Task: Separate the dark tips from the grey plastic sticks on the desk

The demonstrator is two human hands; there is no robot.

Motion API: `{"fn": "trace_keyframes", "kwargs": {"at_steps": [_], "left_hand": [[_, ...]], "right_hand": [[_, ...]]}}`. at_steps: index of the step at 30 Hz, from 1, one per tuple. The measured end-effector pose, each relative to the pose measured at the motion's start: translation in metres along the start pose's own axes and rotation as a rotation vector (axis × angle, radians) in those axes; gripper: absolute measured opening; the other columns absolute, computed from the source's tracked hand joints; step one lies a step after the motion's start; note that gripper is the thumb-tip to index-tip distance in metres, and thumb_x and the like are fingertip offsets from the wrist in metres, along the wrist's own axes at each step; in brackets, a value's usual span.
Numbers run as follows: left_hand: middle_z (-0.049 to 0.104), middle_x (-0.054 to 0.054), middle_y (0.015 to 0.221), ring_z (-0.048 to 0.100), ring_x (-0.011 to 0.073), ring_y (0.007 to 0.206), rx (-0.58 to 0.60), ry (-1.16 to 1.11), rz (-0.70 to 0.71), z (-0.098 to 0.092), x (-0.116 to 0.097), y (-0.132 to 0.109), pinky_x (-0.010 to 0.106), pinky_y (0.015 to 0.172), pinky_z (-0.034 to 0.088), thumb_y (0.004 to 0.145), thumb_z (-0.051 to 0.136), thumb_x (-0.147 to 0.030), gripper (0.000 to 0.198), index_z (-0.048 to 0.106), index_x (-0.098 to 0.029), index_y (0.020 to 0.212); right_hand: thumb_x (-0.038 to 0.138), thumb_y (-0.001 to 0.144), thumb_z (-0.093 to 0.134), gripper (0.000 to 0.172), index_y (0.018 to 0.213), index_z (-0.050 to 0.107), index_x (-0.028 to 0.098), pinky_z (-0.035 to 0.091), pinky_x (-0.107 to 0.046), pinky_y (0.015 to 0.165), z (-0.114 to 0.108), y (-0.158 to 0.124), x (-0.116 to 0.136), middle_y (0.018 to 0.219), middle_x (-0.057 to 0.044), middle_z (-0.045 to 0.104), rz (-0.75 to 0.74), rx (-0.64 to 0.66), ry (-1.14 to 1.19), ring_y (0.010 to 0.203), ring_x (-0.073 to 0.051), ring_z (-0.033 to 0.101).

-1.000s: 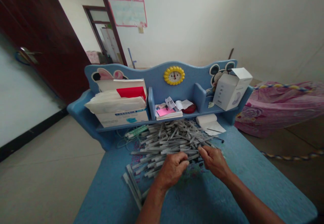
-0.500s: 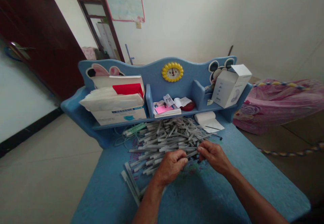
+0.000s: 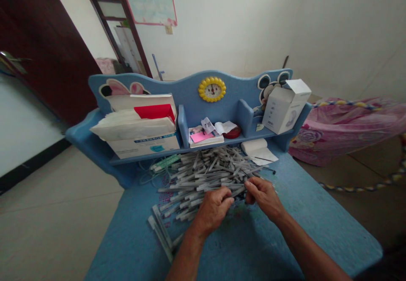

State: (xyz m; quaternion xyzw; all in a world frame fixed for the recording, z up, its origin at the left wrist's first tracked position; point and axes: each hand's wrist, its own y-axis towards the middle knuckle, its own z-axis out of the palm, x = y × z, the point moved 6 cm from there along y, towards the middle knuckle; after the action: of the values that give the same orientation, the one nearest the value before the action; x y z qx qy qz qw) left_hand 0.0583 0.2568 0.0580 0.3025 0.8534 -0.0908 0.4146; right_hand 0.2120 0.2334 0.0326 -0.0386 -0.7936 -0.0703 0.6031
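A loose heap of slim, frosted grey pen-like tubes [image 3: 203,179] covers the middle of the blue desk [image 3: 253,247]; some dark thin ends show among them. At the heap's near edge, my left hand [image 3: 214,209] is closed, thumb against the bent fingers, with a grey tube showing at its fingertips. Just to the right, my right hand [image 3: 263,196] pinches with thumb and forefinger close to that tube's other end. What lies inside its fingers is hidden. Several separate tubes [image 3: 161,234] lie left of my left forearm, partly covered by it.
Along the desk's back runs a blue shelf with a yellow clock [image 3: 212,89], a mask box [image 3: 146,144] stuffed with papers, some booklets [image 3: 206,139] and an open white carton [image 3: 282,109]. A paper roll [image 3: 260,150] lies right of the heap. Pink cloth [image 3: 342,133] is beyond the desk.
The view has shifted slightly, so the scene sits a little further left. Both hands keep nearly the same closed pose at the heap's near edge.
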Motion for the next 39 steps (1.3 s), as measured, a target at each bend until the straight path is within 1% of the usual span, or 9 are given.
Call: {"fn": "trace_keyframes", "kwargs": {"at_steps": [3, 6, 10, 13, 19, 27, 32, 36, 39], "left_hand": [[0.053, -0.003, 0.061, 0.052, 0.0125, 0.062, -0.010, 0.032, 0.035, 0.003, -0.003, 0.000, 0.023, 0.059, 0.034, 0.079, 0.046, -0.021, 0.012, 0.054, -0.018, 0.070], [0.057, 0.000, 0.068, 0.054, 0.0140, 0.067, -0.047, 0.145, 0.091, 0.007, -0.005, -0.001, 0.024, 0.062, 0.036, 0.083, 0.043, -0.022, 0.015, 0.055, -0.019, 0.074], [0.060, 0.004, 0.075, 0.056, 0.0165, 0.073, -0.081, 0.321, 0.161, 0.016, -0.007, -0.001, 0.027, 0.067, 0.040, 0.085, 0.040, -0.019, 0.015, 0.055, -0.017, 0.080], [0.061, 0.004, 0.075, 0.055, 0.0171, 0.073, -0.125, 0.429, 0.214, 0.022, -0.010, -0.002, 0.028, 0.067, 0.040, 0.085, 0.040, -0.017, 0.015, 0.053, -0.018, 0.079], [0.059, 0.003, 0.071, 0.053, 0.0168, 0.069, -0.200, 0.556, 0.248, 0.027, -0.017, -0.003, 0.028, 0.062, 0.040, 0.084, 0.040, -0.013, 0.016, 0.050, -0.019, 0.073], [0.058, 0.004, 0.071, 0.053, 0.0179, 0.069, -0.236, 0.643, 0.249, 0.036, -0.024, -0.006, 0.029, 0.063, 0.039, 0.084, 0.041, -0.011, 0.017, 0.051, -0.019, 0.072], [0.060, 0.004, 0.071, 0.054, 0.0186, 0.071, -0.246, 0.637, 0.208, 0.041, -0.027, -0.005, 0.029, 0.064, 0.040, 0.084, 0.041, -0.011, 0.018, 0.052, -0.019, 0.072], [0.063, 0.005, 0.079, 0.058, 0.0196, 0.077, -0.182, 0.453, 0.115, 0.039, -0.027, -0.002, 0.029, 0.067, 0.043, 0.079, 0.051, -0.015, 0.005, 0.055, -0.017, 0.081], [0.065, 0.006, 0.086, 0.059, 0.0193, 0.081, -0.117, 0.307, 0.088, 0.038, -0.032, -0.003, 0.029, 0.070, 0.044, 0.078, 0.055, -0.021, 0.012, 0.057, -0.017, 0.089]], "right_hand": [[0.046, 0.083, 0.047, 0.039, 0.057, 0.049, 0.017, 0.038, -0.021, 0.047, -0.004, -0.001, 0.000, 0.045, 0.001, 0.054, -0.010, -0.065, -0.037, 0.043, -0.010, 0.047], [0.047, 0.081, 0.049, 0.039, 0.056, 0.048, 0.017, 0.037, -0.021, 0.045, -0.005, -0.002, -0.006, 0.042, 0.002, 0.053, 0.034, -0.119, -0.032, 0.040, -0.010, 0.047], [0.047, 0.079, 0.052, 0.039, 0.054, 0.045, 0.018, 0.035, -0.021, 0.040, -0.005, -0.004, -0.017, 0.037, 0.002, 0.050, 0.125, -0.174, 0.078, 0.035, -0.010, 0.044], [0.050, 0.076, 0.054, 0.039, 0.054, 0.044, 0.019, 0.031, -0.020, 0.035, -0.004, -0.005, -0.026, 0.033, 0.003, 0.047, 0.204, -0.211, 0.183, 0.030, -0.009, 0.039], [0.050, 0.075, 0.055, 0.040, 0.052, 0.044, 0.020, 0.027, -0.021, 0.032, -0.002, -0.005, -0.030, 0.027, 0.004, 0.042, 0.262, -0.224, 0.263, 0.025, -0.010, 0.035], [0.044, 0.073, 0.058, 0.038, 0.049, 0.043, 0.020, 0.032, -0.023, 0.033, -0.008, -0.008, -0.030, 0.026, 0.006, 0.038, 0.290, -0.228, 0.351, 0.025, -0.012, 0.039], [0.044, 0.073, 0.059, 0.038, 0.050, 0.042, 0.020, 0.032, -0.023, 0.032, -0.011, -0.010, -0.030, 0.025, 0.006, 0.037, 0.293, -0.252, 0.392, 0.024, -0.011, 0.038], [0.047, 0.074, 0.058, 0.038, 0.052, 0.044, 0.020, 0.032, -0.023, 0.033, -0.015, -0.015, -0.027, 0.026, 0.005, 0.040, 0.281, -0.256, 0.405, 0.026, -0.012, 0.040], [0.047, 0.074, 0.058, 0.040, 0.051, 0.044, 0.019, 0.033, -0.022, 0.035, -0.020, -0.020, -0.025, 0.027, 0.005, 0.041, 0.250, -0.259, 0.391, 0.028, -0.011, 0.042]]}}
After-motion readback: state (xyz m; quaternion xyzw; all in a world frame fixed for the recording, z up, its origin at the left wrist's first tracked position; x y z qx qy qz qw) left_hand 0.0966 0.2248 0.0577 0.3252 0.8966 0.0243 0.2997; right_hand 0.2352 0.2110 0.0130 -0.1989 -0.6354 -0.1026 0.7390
